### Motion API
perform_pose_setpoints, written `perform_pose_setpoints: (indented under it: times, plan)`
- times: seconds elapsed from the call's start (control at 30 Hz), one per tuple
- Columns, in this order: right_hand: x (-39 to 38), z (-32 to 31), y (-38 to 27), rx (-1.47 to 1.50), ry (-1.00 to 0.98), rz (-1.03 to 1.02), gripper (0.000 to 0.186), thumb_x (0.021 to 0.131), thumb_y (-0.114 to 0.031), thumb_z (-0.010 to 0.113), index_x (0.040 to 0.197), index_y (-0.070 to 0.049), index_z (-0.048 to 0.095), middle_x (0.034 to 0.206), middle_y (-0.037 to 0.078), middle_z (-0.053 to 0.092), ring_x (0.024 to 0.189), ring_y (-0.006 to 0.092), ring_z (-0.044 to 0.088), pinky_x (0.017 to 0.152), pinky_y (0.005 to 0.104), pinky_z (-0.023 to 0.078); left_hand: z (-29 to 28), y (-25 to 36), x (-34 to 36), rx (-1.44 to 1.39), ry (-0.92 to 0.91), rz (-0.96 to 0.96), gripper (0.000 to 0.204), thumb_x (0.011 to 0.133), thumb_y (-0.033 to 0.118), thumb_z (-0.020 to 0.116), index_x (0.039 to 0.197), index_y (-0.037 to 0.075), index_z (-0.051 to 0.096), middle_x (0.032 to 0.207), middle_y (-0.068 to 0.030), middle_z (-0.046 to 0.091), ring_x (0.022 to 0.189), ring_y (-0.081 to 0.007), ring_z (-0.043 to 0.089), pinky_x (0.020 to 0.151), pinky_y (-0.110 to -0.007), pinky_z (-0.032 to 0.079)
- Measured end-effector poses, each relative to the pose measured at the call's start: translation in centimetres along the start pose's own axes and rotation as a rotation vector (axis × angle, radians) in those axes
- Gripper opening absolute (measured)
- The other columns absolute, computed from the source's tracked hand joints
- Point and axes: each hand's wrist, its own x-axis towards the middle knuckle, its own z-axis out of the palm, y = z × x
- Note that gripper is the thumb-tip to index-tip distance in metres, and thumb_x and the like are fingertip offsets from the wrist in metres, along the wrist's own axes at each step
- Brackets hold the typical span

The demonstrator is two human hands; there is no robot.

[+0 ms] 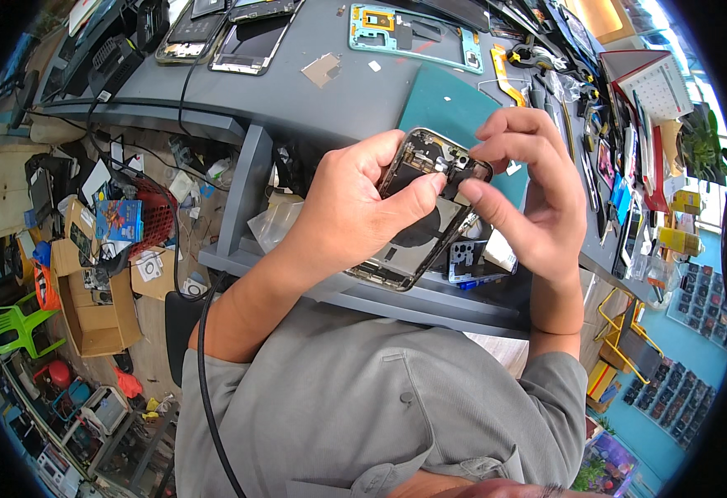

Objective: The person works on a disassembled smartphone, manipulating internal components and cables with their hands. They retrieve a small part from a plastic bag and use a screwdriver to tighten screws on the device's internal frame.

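Observation:
My left hand (pixel 347 199) is closed around the long edge of an opened smartphone (pixel 405 249), held tilted above the desk's front edge. Its bare inside faces me, showing small metal parts, connectors and a dark round area in the middle. The left thumb presses inside, near the upper end. At the upper right corner of the phone, my right hand (pixel 550 207) has thumb and index finger brought close in a pinch around a small dark part. What exactly lies between those fingertips I cannot make out. Beneath the hands is a teal mat (pixel 442 100).
Farther back on the grey desk (pixel 297 100) lie a teal phone frame (pixel 471 54) and a dark phone screen (pixel 251 46). An orange flex cable (pixel 506 79) and pliers (pixel 537 58) are at the right. An open drawer (pixel 363 299) sits below the phone. A black cable (pixel 204 373) hangs by my left arm.

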Motion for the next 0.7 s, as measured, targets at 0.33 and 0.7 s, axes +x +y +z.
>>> perform_pose_setpoints:
  times: [0.33, 0.7]
  plan:
    - [-0.3, 0.3, -0.8, -0.131, -0.062, -0.055, 0.036, 0.081, -0.009, 0.098, 0.110, 0.002, 0.079, 0.131, 0.021, 0.067, 0.106, 0.0269, 0.067, 0.092, 0.0380, 0.058, 0.3, -0.2, 0.2, -0.020, 0.040, 0.009, 0.026, 0.109, 0.016, 0.081, 0.125, -0.004, 0.075, 0.101, 0.0038, 0.075, 0.091, 0.0000, 0.062, 0.076, -0.022, 0.055]
    - [-0.3, 0.3, -0.8, -0.121, -0.047, -0.063, 0.035, 0.081, -0.006, 0.097, 0.105, 0.001, 0.072, 0.130, 0.021, 0.067, 0.107, 0.0277, 0.068, 0.093, 0.0390, 0.058, -0.3, -0.1, 0.0, 0.044, -0.049, -0.030, 0.029, 0.112, 0.016, 0.077, 0.133, -0.004, 0.073, 0.120, -0.0028, 0.079, 0.108, -0.0063, 0.068, 0.097, -0.027, 0.057]
